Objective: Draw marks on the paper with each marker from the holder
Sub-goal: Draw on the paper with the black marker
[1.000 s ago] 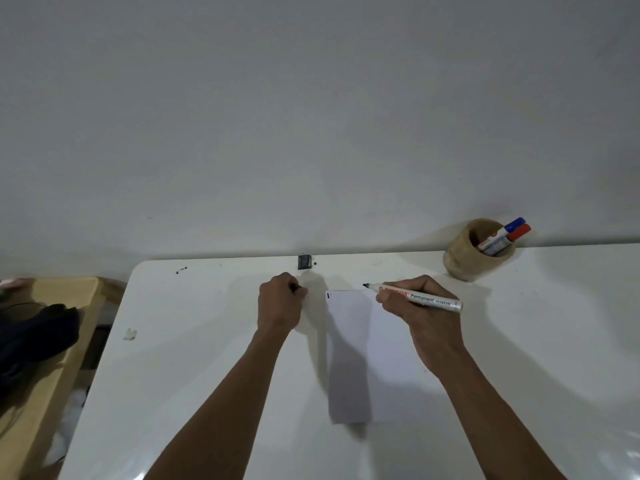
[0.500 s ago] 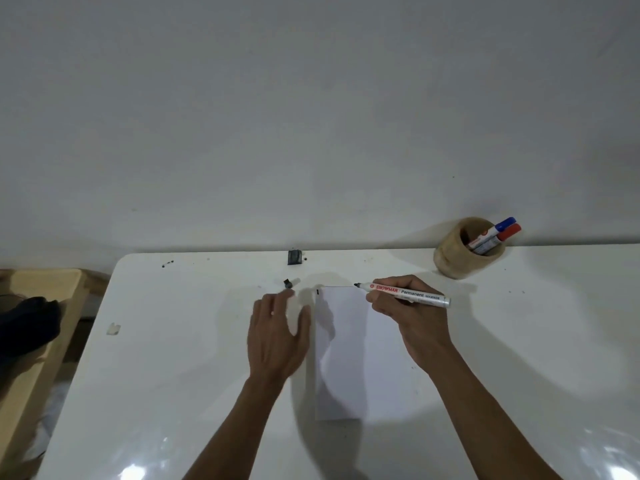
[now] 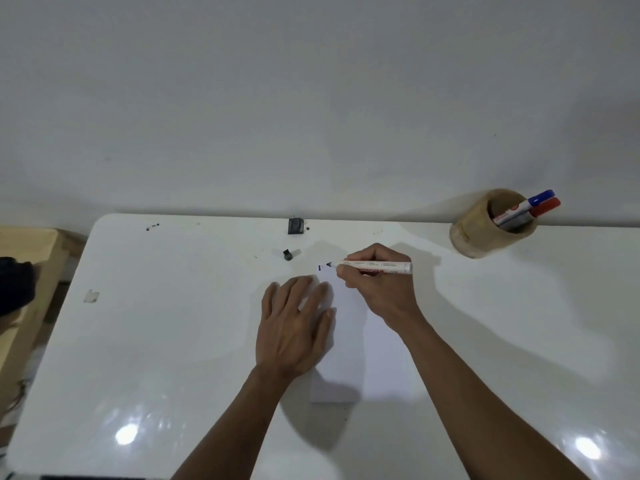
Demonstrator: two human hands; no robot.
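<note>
Two bare hands work over a sheet of white paper on a glossy white table. Right hand: fingers closed around an uncapped white marker, barrel roughly level, dark tip pointing away from the palm toward the paper's far left corner, at a small dark mark just beyond the tip. Whether the tip touches the sheet cannot be told. Left hand: open, fingers spread, palm flat on the paper's left edge, holding nothing. Beyond its fingertips lies a small black cap; farther off, a dark block. Well to the outer side of the right hand stands a wooden holder containing a blue-capped marker and a red-capped marker.
</note>
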